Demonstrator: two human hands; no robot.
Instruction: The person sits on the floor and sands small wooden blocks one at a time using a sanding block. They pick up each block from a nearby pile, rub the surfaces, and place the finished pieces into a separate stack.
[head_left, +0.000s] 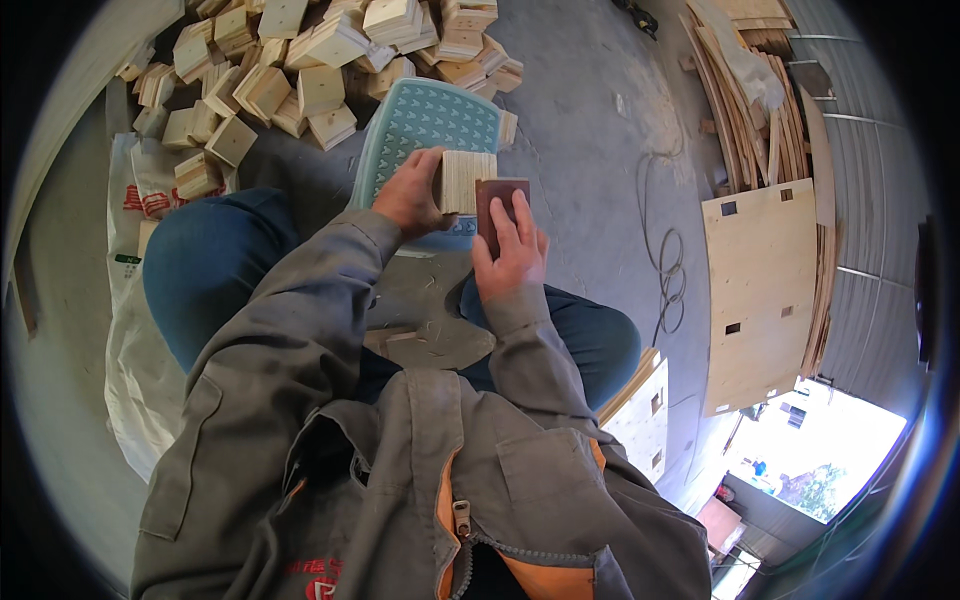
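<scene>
My left hand [411, 194] grips a pale layered plywood block [466, 180] by its left side, thumb and fingers around it. The block is over a light-blue plastic stool [436, 112] with a bumpy top, between my knees. My right hand [516, 258] holds a flat dark-brown block [513, 187], which looks like a sanding block, with the fingers lying along its face. Its upper left edge meets the plywood block's right side. Whether it presses on the plywood is hard to tell.
A heap of plywood blocks [320, 92] covers the floor ahead and to the left. A white sack [130, 330] lies by my left knee. To the right are a looped cable [668, 265], a large plywood sheet [762, 290] with square holes, and stacked boards [735, 110].
</scene>
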